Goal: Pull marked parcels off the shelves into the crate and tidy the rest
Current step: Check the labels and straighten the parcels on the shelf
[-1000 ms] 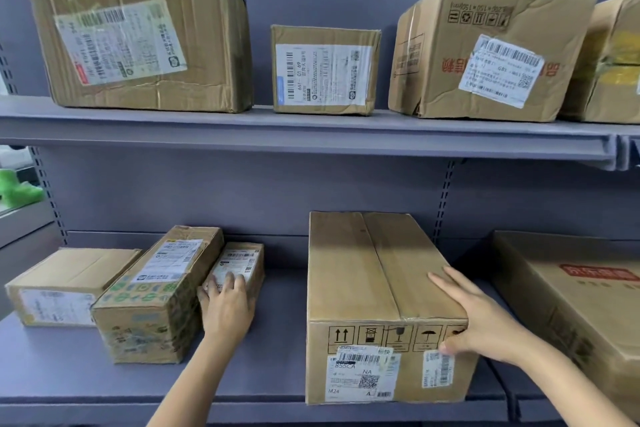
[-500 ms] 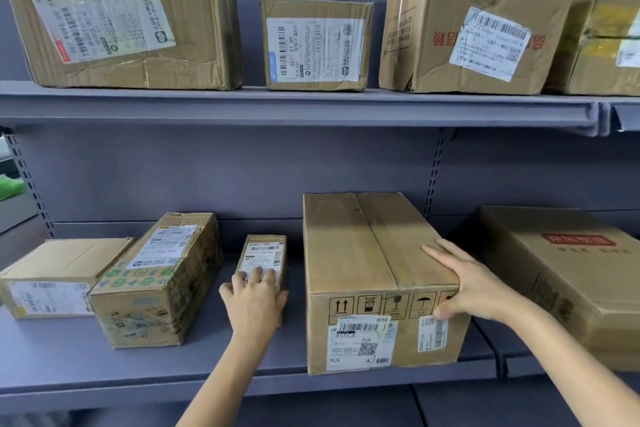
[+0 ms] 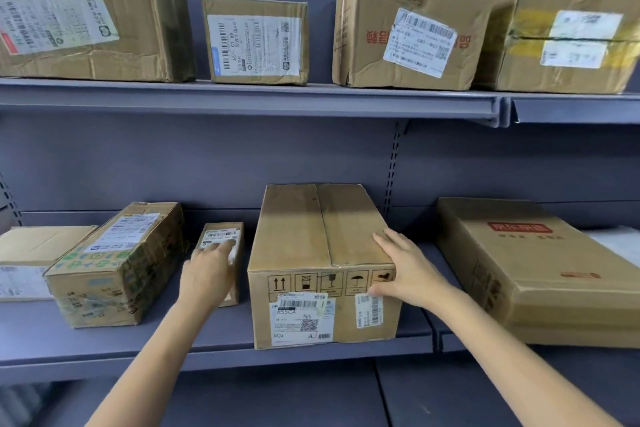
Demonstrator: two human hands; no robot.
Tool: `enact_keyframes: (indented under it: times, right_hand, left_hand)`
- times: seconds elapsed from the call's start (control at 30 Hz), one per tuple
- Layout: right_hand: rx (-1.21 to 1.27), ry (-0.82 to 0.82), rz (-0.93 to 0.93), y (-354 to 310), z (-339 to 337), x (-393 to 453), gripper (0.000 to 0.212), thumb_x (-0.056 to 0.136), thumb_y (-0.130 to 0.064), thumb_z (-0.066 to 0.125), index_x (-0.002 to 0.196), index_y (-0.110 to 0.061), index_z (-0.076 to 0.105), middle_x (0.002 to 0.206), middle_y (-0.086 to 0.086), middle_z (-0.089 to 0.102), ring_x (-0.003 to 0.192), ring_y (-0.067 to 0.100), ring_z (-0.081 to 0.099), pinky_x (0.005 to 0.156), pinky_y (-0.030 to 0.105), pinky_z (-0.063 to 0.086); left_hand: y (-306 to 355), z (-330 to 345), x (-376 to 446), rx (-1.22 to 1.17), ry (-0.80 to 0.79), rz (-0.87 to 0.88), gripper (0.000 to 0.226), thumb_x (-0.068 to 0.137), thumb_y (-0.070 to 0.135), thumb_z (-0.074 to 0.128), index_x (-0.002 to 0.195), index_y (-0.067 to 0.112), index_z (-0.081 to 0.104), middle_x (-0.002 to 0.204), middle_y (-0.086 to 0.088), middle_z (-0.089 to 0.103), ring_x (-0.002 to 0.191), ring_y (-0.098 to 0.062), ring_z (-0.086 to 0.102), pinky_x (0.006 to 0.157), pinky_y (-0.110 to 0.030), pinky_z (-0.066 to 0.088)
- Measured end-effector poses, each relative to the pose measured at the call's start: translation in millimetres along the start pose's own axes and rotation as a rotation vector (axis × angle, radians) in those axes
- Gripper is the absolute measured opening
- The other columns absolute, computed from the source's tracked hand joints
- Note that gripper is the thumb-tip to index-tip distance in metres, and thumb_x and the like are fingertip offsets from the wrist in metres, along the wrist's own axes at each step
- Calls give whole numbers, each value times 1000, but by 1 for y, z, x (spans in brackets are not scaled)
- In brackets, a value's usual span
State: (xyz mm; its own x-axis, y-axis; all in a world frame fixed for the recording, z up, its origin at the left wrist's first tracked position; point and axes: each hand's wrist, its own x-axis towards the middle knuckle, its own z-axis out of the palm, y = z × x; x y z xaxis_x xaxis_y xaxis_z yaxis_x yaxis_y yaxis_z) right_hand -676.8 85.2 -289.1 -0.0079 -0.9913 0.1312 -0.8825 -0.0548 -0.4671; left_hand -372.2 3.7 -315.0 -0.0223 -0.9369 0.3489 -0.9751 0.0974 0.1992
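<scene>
9 parcels [image 3: 322, 263], 2 hands [image 3: 408, 270] touching.

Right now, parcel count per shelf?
Upper shelf: 4 boxes
Lower shelf: 5 boxes
Total: 9

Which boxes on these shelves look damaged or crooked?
On the upper shelf, the box with red print is dented and creased, its label stuck on crooked. On the lower shelf, the green-printed box sits at an angle and looks scuffed.
</scene>
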Motion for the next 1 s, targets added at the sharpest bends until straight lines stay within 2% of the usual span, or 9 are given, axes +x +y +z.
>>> enact_keyframes:
  times: [0.07, 0.17, 0.37, 0.5, 0.6, 0.67, 0.73, 0.87, 1.0]
  right_hand:
    - [-7, 67, -52, 9, 2, -15, 92, 79, -37, 69, 148, -27, 9, 157, -10, -2, 144, 10, -4, 114, 32, 13]
    - [27, 80, -102, 27, 0, -35, 87, 85, -34, 64, 148, -25, 5, 157, -11, 1, 143, 6, -2, 112, 24, 11]
    - [143, 141, -109, 54, -18, -53, 71, 86, -27, 62, 146, -22, 25, 152, -4, 27, 140, 11, 23, 109, 20, 20]
    - [224, 112, -171, 65, -26, -64, 66, 87, -24, 62, 144, -23, 30, 150, -9, 29, 137, 5, 25, 102, 10, 16]
    - [261, 85, -192, 75, -30, -69, 64, 87, -24, 61, 143, -25, 30, 150, -13, 27, 136, 2, 25, 102, 8, 15]
    - [277, 71, -196, 78, -33, -71, 63, 88, -25, 61, 143, -26, 31, 150, -14, 26, 137, 2, 24, 103, 8, 15]
    - [291, 63, -198, 78, -36, -72, 61, 88, -24, 60, 142, -26, 32, 150, -13, 26, 137, 3, 24, 103, 10, 15]
    - [244, 79, -214, 78, -50, -69, 59, 88, -22, 59, 142, -23, 34, 150, -11, 28, 138, 4, 24, 103, 10, 14]
    - [209, 118, -176, 81, -62, -65, 59, 89, -20, 58, 142, -23, 32, 150, -10, 29, 140, 3, 19, 106, 11, 12]
  left_hand:
    - [10, -21, -4, -47, 74, 46, 43, 88, 16, 53, 131, 15, 50, 125, -13, 60, 111, -36, 51, 86, -44, 47]
    - [35, -52, -16, -135, 203, 98, 39, 85, 9, 58, 123, 7, 57, 118, -17, 63, 105, -41, 54, 81, -45, 47]
    - [100, -65, -53, -136, 336, 300, 41, 77, 4, 68, 117, 2, 61, 125, -19, 57, 113, -43, 48, 94, -49, 41]
    - [136, -32, -76, -10, 255, 355, 51, 74, 14, 67, 122, 4, 55, 125, -17, 58, 112, -39, 53, 89, -51, 47]
    - [157, -6, -89, 159, 110, 348, 72, 57, 28, 72, 121, 0, 54, 115, -18, 64, 102, -38, 63, 82, -54, 53]
    - [165, 2, -94, 251, 96, 328, 87, 41, 25, 83, 119, -1, 53, 113, -18, 65, 100, -37, 64, 81, -56, 53]
    - [168, 4, -96, 275, 112, 309, 94, 36, 19, 84, 120, -2, 47, 115, -21, 64, 103, -39, 62, 82, -57, 52]
    - [179, 12, -100, 264, 82, 228, 90, 39, 20, 84, 119, -4, 49, 115, -24, 61, 106, -44, 58, 87, -62, 47]
    - [194, 14, -92, 93, 168, 179, 62, 55, 26, 73, 111, 4, 57, 105, -19, 62, 95, -43, 60, 84, -66, 42]
